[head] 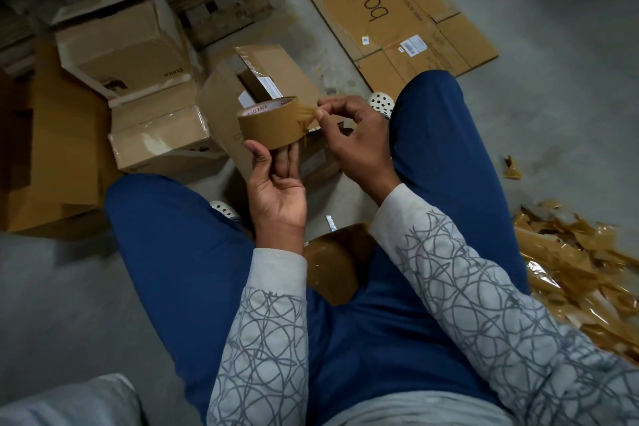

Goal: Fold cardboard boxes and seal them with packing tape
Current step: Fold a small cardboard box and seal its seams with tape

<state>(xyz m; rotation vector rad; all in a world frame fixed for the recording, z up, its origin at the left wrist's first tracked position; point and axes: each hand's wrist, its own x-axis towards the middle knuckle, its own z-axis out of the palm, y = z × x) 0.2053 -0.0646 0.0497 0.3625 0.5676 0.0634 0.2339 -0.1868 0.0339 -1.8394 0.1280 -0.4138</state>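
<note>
At nine o'clock a small box (pixel 162 138) sits closed with shiny tape on it, so some work looks done. In the middle the left hand (pixel 276 190) holds the tape roll (pixel 269 128) from below, and the right hand (pixel 352 145) pinches the tape end (pixel 306 114). The open box (pixel 273 69) at twelve o'clock and the flat cardboard (pixel 397 14) at one o'clock look left to do.

The tape roll (pixel 268 130) is brown, cardboard boxes (pixel 124 41) tan, trousers (pixel 449 183) navy, sleeves (pixel 484 287) grey (dark scribbled loops), shoes (pixel 380 102) white with black dots.
</note>
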